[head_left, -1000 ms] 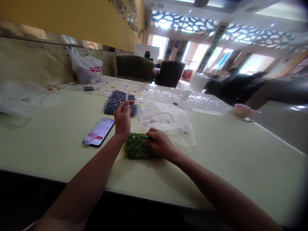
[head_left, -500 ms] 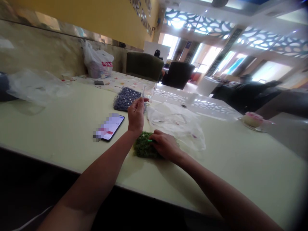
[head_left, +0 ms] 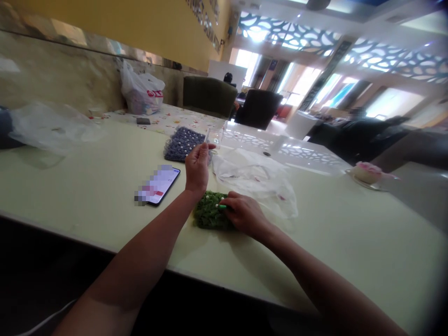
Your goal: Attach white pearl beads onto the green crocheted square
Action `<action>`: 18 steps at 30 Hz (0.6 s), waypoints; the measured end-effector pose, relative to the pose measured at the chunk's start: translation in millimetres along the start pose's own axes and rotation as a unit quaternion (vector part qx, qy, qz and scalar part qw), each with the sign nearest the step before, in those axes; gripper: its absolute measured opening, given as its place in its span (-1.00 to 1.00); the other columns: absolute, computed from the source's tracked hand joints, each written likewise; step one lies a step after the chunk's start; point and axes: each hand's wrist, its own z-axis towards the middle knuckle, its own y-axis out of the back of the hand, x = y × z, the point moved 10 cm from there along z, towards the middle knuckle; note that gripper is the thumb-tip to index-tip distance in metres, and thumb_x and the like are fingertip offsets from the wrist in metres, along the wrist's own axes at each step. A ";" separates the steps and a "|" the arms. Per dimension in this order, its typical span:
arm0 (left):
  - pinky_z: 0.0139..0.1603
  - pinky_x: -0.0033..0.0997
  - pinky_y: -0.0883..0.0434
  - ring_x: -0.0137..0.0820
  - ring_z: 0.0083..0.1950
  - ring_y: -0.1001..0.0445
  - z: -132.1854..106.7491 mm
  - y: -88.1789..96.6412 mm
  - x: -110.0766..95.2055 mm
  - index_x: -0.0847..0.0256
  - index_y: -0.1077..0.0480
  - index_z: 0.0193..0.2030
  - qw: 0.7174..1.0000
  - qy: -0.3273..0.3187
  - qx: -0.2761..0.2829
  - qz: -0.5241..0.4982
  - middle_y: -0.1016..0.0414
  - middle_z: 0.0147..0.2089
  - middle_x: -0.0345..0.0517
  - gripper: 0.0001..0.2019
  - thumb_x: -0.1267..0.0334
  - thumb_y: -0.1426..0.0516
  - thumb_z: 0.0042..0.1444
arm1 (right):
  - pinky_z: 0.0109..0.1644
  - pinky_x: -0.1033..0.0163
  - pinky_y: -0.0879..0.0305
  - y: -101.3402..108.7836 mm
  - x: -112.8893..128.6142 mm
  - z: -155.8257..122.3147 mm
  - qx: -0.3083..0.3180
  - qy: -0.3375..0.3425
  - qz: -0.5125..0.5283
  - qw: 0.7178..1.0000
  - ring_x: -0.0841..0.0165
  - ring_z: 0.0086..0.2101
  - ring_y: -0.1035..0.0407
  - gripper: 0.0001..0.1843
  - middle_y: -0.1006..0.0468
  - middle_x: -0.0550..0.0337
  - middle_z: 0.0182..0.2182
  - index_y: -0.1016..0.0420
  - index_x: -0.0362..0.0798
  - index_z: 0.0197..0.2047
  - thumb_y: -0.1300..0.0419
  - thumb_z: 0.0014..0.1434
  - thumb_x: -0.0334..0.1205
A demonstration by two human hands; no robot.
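My right hand (head_left: 247, 212) is closed around a slim green stick-like tool (head_left: 221, 206). Its tip points left over a green ruffled textile piece (head_left: 211, 218) dotted with a few white pearl-like beads. That piece lies on the table under and beside the hand. Raised above the table, my left hand (head_left: 198, 169) pinches a small clear plastic container (head_left: 214, 136); its contents are too small to make out. Just behind this hand lies a purple-grey knitted piece (head_left: 184, 143) with rows of white beads.
A phone (head_left: 160, 185) with a lit screen lies left of my hands. White plastic sheeting (head_left: 257, 175) spreads behind the green piece. Farther off are a crumpled clear bag (head_left: 52, 130), a filled carrier bag (head_left: 144, 93), and a pink flower in a dish (head_left: 369, 173). Chairs and people sit beyond.
My right hand and the green tool have shifted slightly right, uncovering a little more of the beaded green piece. My left hand stays nearly still.
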 end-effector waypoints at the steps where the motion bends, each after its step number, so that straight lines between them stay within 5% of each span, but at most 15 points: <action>1: -0.62 -0.47 0.11 -0.56 -0.61 0.09 -0.3 -0.3 -0.4 0.23 -0.50 -0.30 1.000 0.000 0.000 0.000 0.02 -0.61 -0.34 -0.68 0.02 -0.11 0.23 | -0.39 0.27 0.01 -2.7 2.7 -0.6 0.004 0.005 -0.008 1.000 0.38 -0.38 -0.35 -0.79 -0.51 0.18 -0.28 -0.60 0.05 -0.18 -0.14 0.19 -0.33; 7: -0.63 -0.48 0.11 -0.56 -0.61 0.10 0.1 -0.4 1.6 0.23 -0.50 -0.29 1.000 0.004 0.004 -0.002 0.03 -0.60 -0.34 -0.70 0.04 -0.11 0.23 | -0.41 0.27 -0.01 7.9 2.8 -5.1 -0.025 0.008 -0.013 1.000 0.38 -0.41 -0.36 -0.73 -0.52 0.16 -0.28 -0.59 0.03 -0.17 -0.14 0.13 -0.40; 14: -0.67 -0.53 0.12 -0.58 -0.63 0.10 1.7 1.5 8.7 0.24 -0.51 -0.26 1.000 0.017 0.004 0.004 0.00 -0.59 -0.34 -0.69 0.01 -0.13 0.20 | -0.31 0.28 -0.21 70.5 -43.7 -31.3 -0.241 -0.013 0.132 0.961 0.36 -0.37 -0.39 -0.83 -0.52 0.15 -0.36 -0.56 -0.07 -0.26 -0.12 0.20 -0.33; 18: -0.67 -0.53 0.12 -0.59 -0.62 0.09 0.7 -0.8 8.6 0.24 -0.50 -0.22 1.000 0.021 0.011 0.006 -0.02 -0.58 -0.34 -0.71 0.03 -0.13 0.19 | -0.30 0.27 -0.25 78.4 -74.4 -46.4 -0.307 -0.035 0.178 0.934 0.36 -0.38 -0.40 -0.87 -0.53 0.17 -0.38 -0.54 -0.05 -0.30 -0.14 0.20 -0.29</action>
